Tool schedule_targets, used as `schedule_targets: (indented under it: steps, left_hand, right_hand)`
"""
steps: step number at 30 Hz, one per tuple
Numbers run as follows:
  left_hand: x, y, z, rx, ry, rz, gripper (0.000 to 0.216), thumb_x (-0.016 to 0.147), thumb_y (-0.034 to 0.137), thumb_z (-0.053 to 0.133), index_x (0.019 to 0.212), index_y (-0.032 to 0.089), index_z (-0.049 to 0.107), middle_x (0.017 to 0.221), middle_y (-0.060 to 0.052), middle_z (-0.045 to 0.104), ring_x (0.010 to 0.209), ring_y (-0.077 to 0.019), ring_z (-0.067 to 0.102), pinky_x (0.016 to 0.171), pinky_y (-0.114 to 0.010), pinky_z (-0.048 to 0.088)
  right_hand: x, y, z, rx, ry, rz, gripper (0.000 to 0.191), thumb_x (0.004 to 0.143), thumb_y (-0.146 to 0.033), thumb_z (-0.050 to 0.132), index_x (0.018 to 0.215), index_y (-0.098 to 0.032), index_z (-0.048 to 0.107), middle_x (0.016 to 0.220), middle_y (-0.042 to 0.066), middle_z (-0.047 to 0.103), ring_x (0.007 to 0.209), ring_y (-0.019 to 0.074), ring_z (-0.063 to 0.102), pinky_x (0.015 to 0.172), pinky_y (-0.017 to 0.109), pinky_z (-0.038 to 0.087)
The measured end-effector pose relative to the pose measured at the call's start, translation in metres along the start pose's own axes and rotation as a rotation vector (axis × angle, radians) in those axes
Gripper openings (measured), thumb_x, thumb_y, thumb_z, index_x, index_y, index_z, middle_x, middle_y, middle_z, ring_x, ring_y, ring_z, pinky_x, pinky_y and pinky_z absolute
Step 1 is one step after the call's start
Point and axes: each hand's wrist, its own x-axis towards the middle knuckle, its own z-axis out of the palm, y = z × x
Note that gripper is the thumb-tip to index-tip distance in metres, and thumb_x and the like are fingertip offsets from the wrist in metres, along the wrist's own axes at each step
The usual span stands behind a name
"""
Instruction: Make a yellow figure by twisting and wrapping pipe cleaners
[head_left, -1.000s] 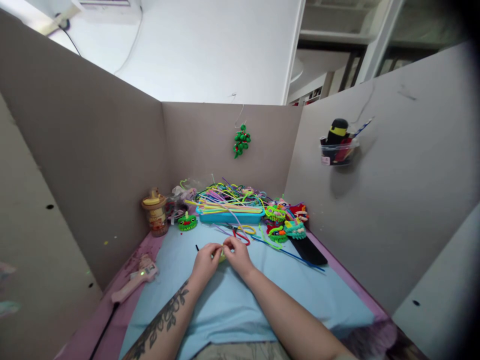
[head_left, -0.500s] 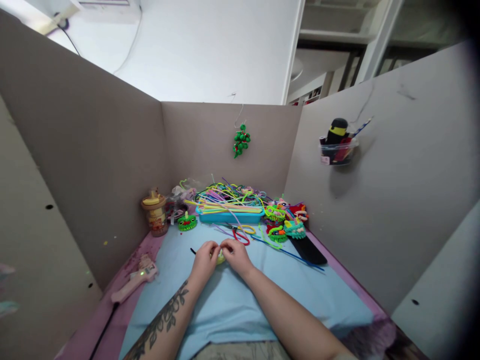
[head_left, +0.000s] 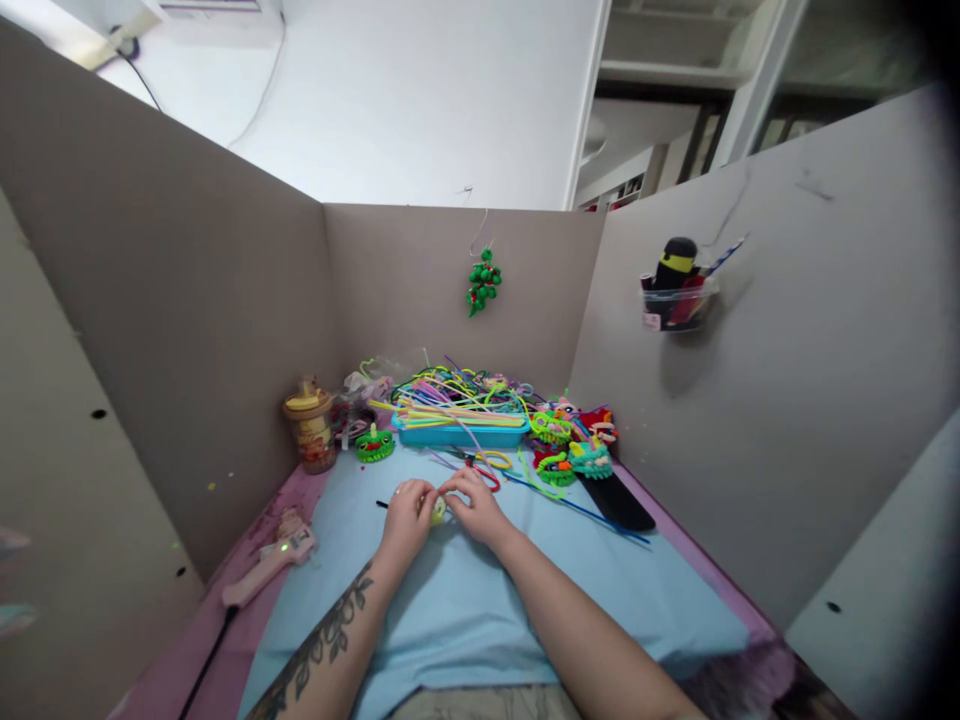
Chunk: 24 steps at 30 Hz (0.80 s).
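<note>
My left hand (head_left: pixel 409 515) is closed on a small yellow pipe-cleaner piece (head_left: pixel 438 512), mostly hidden behind the fingers. A short black tip (head_left: pixel 382 505) sticks out on the far side of that hand; what it belongs to is hidden. From the right, my right hand (head_left: pixel 478 508) pinches at the upper part of the yellow piece, its fingertips meeting those of the left. Just beyond the hands lie scissors (head_left: pixel 484 475) with red and yellow handles.
A blue tray (head_left: pixel 461 436) heaped with pipe cleaners stands at the back. Finished fuzzy figures (head_left: pixel 590 459) and a black strip (head_left: pixel 619 500) lie right; a green figure (head_left: pixel 374 444), a lidded cup (head_left: pixel 310 430) and a lit glue gun (head_left: pixel 270 565) lie left. Grey panels surround the table.
My right hand has shifted slightly up, its fingers loosening a little from the left hand, so more of the yellow piece shows. My left hand has moved only slightly.
</note>
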Motion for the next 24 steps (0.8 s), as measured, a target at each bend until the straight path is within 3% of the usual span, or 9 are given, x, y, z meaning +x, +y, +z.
schedule_targets:
  steps: [8,18,24]
  left_hand:
    - [0.0001,0.0061,-0.0035,-0.074,-0.011,0.055,0.021,0.086,0.030,0.042,0.072,0.019,0.053,0.074,-0.004,0.058,0.077,-0.0188,0.051,0.073,-0.031,0.038]
    - [0.0001,0.0071,-0.0057,-0.078,-0.048,0.069,0.022,0.086,0.030,0.043,0.072,0.019,0.055,0.074,-0.005,0.059,0.078,-0.0193,0.052,0.074,-0.032,0.039]
    - [0.0010,0.0087,-0.0068,-0.086,-0.050,0.064,0.023,0.085,0.030,0.044,0.070,0.019,0.056,0.075,-0.006,0.060,0.078,-0.0194,0.053,0.075,-0.032,0.039]
  right_hand:
    - [0.0018,0.0065,-0.0072,0.093,-0.081,0.033,0.007,0.074,-0.020,0.065,0.080,-0.021,0.067,0.089,0.002,0.052,0.090,0.0169,0.050,0.087,0.033,0.037]
    - [-0.0003,0.0054,-0.0019,0.132,-0.132,0.042,0.002,0.076,-0.021,0.061,0.076,-0.019,0.062,0.086,0.001,0.054,0.087,0.0155,0.051,0.083,0.030,0.039]
    - [-0.0017,0.0038,0.0007,0.138,-0.151,0.003,0.015,0.083,-0.027,0.056,0.071,-0.018,0.059,0.082,0.001,0.053,0.083,0.0140,0.051,0.079,0.027,0.040]
